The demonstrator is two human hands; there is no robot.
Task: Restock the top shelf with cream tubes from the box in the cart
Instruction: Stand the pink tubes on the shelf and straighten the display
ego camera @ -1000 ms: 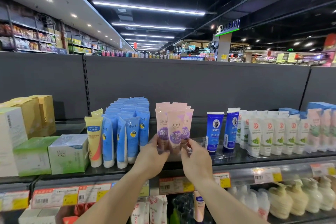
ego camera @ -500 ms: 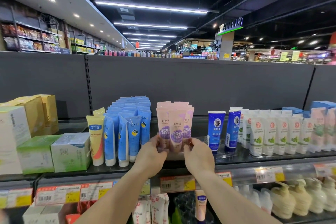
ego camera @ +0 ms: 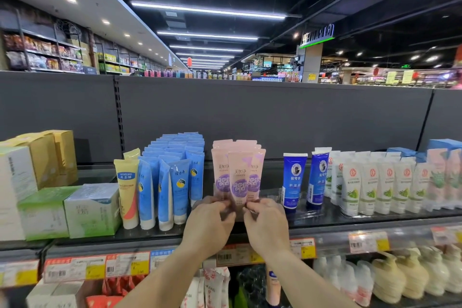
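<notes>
Your fingers (ego camera: 226,205) of both hands pinching the front pink tube's (ego camera: 239,182) base, left hand (ego camera: 208,227), right hand (ego camera: 267,226), upright on the top shelf (ego camera: 350,220), blue tubes (ego camera: 175,182) beside.

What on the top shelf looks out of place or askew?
One yellow tube stands alone at the front beside the light blue tubes, another behind it. The blue tubes lean unevenly. Both hands, left hand and right hand, grip the front pink tube.
</notes>
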